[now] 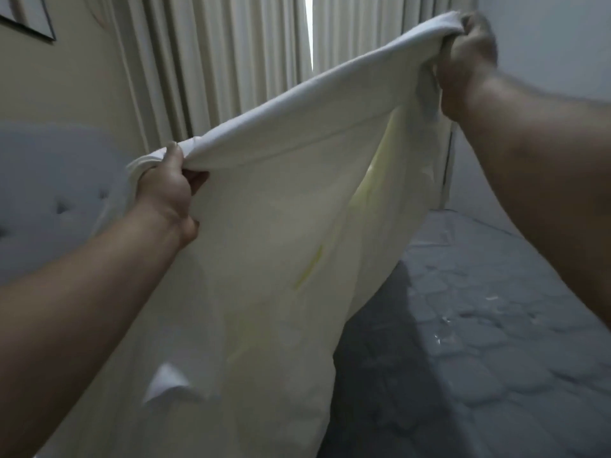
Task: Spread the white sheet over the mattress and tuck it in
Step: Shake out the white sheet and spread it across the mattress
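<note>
Up in front of us the white sheet (264, 226) hangs off its top edge, left hand (165, 190) and right hand (466, 64) both fisted tight on it, right one higher. It blocks most of the grey mattress (496, 325), bare on the right. Tufted headboard (49, 193) left, curtains (215, 61) far behind, wall (545, 44) close right.

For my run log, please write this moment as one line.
left hand: gripping sheet edge | right hand: gripping sheet edge, higher | sheet: held up, hanging | mattress: uncovered at right
</note>
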`<move>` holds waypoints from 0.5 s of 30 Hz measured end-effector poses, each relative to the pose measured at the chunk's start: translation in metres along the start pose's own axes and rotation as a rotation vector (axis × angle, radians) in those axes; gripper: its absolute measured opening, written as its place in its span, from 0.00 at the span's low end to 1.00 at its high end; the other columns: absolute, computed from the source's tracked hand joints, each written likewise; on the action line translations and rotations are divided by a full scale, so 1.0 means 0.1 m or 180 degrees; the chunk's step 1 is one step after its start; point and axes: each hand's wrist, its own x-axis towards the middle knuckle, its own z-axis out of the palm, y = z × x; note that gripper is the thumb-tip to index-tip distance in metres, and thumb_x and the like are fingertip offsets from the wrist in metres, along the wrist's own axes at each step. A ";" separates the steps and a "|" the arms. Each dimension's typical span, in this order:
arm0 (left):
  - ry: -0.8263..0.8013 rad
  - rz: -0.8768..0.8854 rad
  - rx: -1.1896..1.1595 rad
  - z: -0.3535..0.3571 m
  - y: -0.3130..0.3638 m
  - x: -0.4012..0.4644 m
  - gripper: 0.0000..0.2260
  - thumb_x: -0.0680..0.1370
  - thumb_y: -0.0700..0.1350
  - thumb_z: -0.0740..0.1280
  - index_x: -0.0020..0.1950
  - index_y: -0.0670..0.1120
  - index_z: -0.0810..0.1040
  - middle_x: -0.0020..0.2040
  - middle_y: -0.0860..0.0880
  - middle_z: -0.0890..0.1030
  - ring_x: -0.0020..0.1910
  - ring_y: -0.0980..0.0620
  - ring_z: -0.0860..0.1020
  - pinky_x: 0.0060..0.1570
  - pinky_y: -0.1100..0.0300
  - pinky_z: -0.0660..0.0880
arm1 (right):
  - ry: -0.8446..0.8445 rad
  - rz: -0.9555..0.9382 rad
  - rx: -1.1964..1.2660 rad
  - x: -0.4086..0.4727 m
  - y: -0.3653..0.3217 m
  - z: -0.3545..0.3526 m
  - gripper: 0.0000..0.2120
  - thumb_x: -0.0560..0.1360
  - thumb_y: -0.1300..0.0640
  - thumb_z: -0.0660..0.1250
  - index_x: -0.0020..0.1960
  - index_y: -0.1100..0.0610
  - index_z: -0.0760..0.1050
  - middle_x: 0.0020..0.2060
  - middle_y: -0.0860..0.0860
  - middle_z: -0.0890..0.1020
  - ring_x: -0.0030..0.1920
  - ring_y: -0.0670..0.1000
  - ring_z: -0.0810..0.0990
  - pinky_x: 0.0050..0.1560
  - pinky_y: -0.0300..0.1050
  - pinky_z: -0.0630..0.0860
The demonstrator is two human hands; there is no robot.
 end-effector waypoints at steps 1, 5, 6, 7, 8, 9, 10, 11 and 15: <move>-0.0039 -0.0035 0.0039 0.11 -0.08 0.01 0.18 0.85 0.60 0.56 0.51 0.54 0.82 0.46 0.63 0.86 0.54 0.63 0.82 0.72 0.34 0.53 | 0.0038 -0.0007 -0.0357 0.11 0.14 -0.14 0.12 0.74 0.45 0.58 0.48 0.49 0.79 0.48 0.49 0.85 0.53 0.51 0.83 0.51 0.46 0.82; -0.0126 -0.0428 0.0272 0.42 -0.52 -0.09 0.17 0.84 0.62 0.58 0.57 0.53 0.78 0.50 0.61 0.84 0.53 0.62 0.81 0.72 0.33 0.55 | -0.0144 0.0494 -0.2059 0.21 1.11 -0.88 0.15 0.77 0.53 0.59 0.60 0.53 0.79 0.59 0.58 0.82 0.54 0.58 0.80 0.56 0.52 0.79; -0.0170 -0.0544 0.0322 0.48 -0.67 -0.15 0.16 0.84 0.62 0.58 0.58 0.52 0.78 0.49 0.60 0.83 0.51 0.62 0.81 0.69 0.37 0.60 | -0.0301 0.0825 -0.2092 0.09 1.40 -1.10 0.14 0.78 0.54 0.59 0.59 0.52 0.78 0.59 0.60 0.81 0.53 0.60 0.80 0.56 0.56 0.81; -0.0145 -0.0622 0.0382 0.53 -0.82 -0.22 0.16 0.84 0.61 0.58 0.56 0.51 0.78 0.48 0.59 0.83 0.48 0.62 0.81 0.64 0.43 0.65 | -0.0466 0.1167 -0.1975 -0.08 1.68 -1.29 0.12 0.79 0.55 0.59 0.59 0.52 0.77 0.59 0.62 0.81 0.52 0.61 0.80 0.55 0.60 0.82; -0.0140 -0.0659 0.0364 0.55 -0.94 -0.28 0.16 0.84 0.61 0.59 0.52 0.51 0.77 0.46 0.59 0.83 0.46 0.61 0.81 0.58 0.48 0.68 | -0.0567 0.1494 -0.1781 -0.29 1.96 -1.47 0.11 0.81 0.56 0.58 0.59 0.52 0.76 0.58 0.62 0.81 0.50 0.61 0.81 0.53 0.61 0.83; -0.0060 -0.0623 0.0382 0.55 -1.07 -0.31 0.16 0.83 0.61 0.61 0.49 0.50 0.76 0.46 0.58 0.83 0.46 0.59 0.82 0.56 0.50 0.69 | -0.0634 0.1826 -0.1615 -0.57 2.22 -1.63 0.12 0.83 0.56 0.57 0.62 0.54 0.75 0.58 0.62 0.81 0.48 0.61 0.82 0.52 0.59 0.83; 0.0012 -0.0521 0.0405 0.54 -1.16 -0.35 0.17 0.82 0.63 0.62 0.47 0.50 0.76 0.48 0.57 0.83 0.48 0.56 0.82 0.57 0.49 0.70 | -0.0686 0.2130 -0.1519 -0.81 2.45 -1.80 0.12 0.84 0.55 0.56 0.64 0.56 0.72 0.57 0.61 0.81 0.48 0.60 0.82 0.50 0.57 0.82; 0.0113 -0.0427 0.0505 0.51 -1.23 -0.34 0.18 0.79 0.64 0.63 0.47 0.50 0.77 0.50 0.56 0.84 0.50 0.54 0.83 0.60 0.47 0.72 | -0.0725 0.2401 -0.1502 -1.11 2.72 -1.95 0.13 0.84 0.52 0.58 0.66 0.55 0.70 0.56 0.59 0.80 0.50 0.60 0.82 0.51 0.56 0.80; 0.0658 -0.0132 0.0711 0.28 -1.18 -0.13 0.28 0.67 0.70 0.64 0.58 0.53 0.81 0.51 0.54 0.86 0.49 0.49 0.84 0.54 0.46 0.80 | -0.0595 0.2583 -0.1594 -2.04 3.62 -2.26 0.42 0.67 0.50 0.80 0.74 0.53 0.62 0.63 0.53 0.75 0.60 0.59 0.77 0.59 0.55 0.77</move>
